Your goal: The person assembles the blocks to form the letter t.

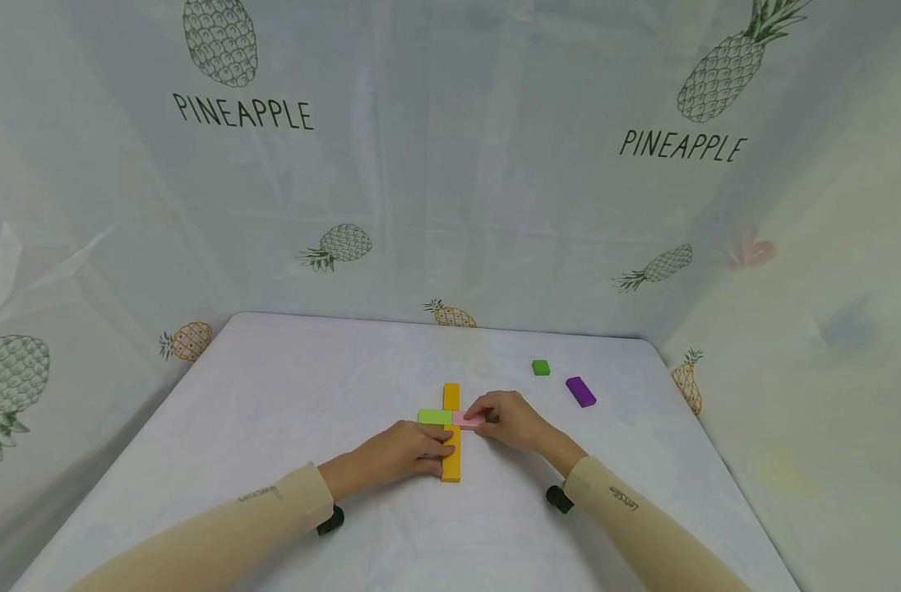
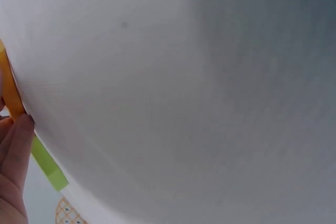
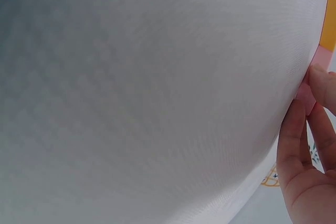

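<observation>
Flat blocks form a cross on the white table. A yellow-orange block (image 1: 451,396) makes its far arm, a light green block (image 1: 432,417) the left one and a pink block (image 1: 465,419) the right one. Another yellow-orange block (image 1: 451,469) runs toward the near side. My left hand (image 1: 402,454) holds this near block from its left, fingertips close to the crossing; the left wrist view shows the fingers (image 2: 20,142) along its side. With thumb and fingertips, my right hand (image 1: 515,421) pinches the outer end of the pink block, also visible in the right wrist view.
A small green block (image 1: 541,367) and a purple block (image 1: 580,392) lie apart at the back right of the table (image 1: 332,370). Pineapple-printed white cloth (image 1: 450,181) hangs behind and along both sides. Dark wrist cameras sit under both sleeves.
</observation>
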Action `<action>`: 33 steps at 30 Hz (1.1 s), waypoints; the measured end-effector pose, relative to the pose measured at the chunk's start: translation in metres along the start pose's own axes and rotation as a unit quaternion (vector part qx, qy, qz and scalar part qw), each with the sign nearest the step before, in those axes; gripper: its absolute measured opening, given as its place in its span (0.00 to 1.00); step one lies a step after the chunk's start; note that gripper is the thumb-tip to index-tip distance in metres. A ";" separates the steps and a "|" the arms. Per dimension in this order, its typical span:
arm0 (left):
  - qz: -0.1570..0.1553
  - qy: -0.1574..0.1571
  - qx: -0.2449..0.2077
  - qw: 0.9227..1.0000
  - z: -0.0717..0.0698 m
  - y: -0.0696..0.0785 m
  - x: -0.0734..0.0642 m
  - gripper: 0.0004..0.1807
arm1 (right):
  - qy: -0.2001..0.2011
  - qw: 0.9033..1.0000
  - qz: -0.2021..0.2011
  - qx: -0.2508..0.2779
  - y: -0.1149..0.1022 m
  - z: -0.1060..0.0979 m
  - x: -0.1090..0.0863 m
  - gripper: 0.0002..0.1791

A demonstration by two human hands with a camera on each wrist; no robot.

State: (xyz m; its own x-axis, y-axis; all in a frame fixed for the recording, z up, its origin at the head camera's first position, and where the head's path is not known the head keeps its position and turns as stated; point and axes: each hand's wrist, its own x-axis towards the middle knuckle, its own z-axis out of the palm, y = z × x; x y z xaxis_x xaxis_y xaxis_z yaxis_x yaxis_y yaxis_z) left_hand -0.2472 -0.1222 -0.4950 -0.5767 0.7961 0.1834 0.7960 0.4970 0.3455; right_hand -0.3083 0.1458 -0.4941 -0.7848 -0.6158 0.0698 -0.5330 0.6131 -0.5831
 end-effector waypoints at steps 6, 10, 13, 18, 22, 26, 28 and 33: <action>0.022 0.008 0.008 1.000 0.001 -0.005 0.001 0.23 | 0.001 1.000 -0.003 0.001 0.000 0.000 0.000 0.13; 0.029 0.016 -0.003 0.999 0.001 -0.008 0.002 0.21 | 0.000 1.000 -0.004 0.000 -0.001 -0.001 0.000 0.13; 0.034 0.022 -0.007 0.999 0.000 -0.010 0.002 0.21 | -0.001 1.000 -0.004 -0.001 -0.001 -0.001 0.000 0.13; 0.035 0.018 -0.004 0.999 -0.002 -0.009 0.003 0.21 | -0.003 1.000 0.000 -0.002 -0.001 -0.003 0.000 0.13; 0.018 0.008 -0.009 1.000 -0.003 -0.008 0.003 0.21 | -0.003 1.000 -0.002 0.001 -0.002 -0.003 0.000 0.13; 0.016 0.008 -0.012 1.000 -0.004 -0.008 0.004 0.21 | -0.002 1.000 -0.002 0.000 -0.002 -0.003 0.000 0.13; 0.020 0.011 -0.010 1.000 -0.003 -0.009 0.004 0.21 | -0.003 1.000 -0.002 0.000 -0.002 -0.003 0.000 0.13; 0.018 0.014 -0.010 1.000 -0.002 -0.011 0.003 0.21 | -0.007 1.000 -0.005 -0.003 -0.002 -0.002 0.000 0.13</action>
State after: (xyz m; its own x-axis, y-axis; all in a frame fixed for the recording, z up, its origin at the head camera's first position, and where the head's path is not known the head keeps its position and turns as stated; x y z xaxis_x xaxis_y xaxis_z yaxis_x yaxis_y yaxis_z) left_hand -0.2580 -0.1254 -0.4967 -0.5534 0.8028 0.2217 0.8122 0.4612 0.3572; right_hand -0.3078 0.1454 -0.4914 -0.7749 -0.6289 0.0632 -0.5421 0.6098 -0.5781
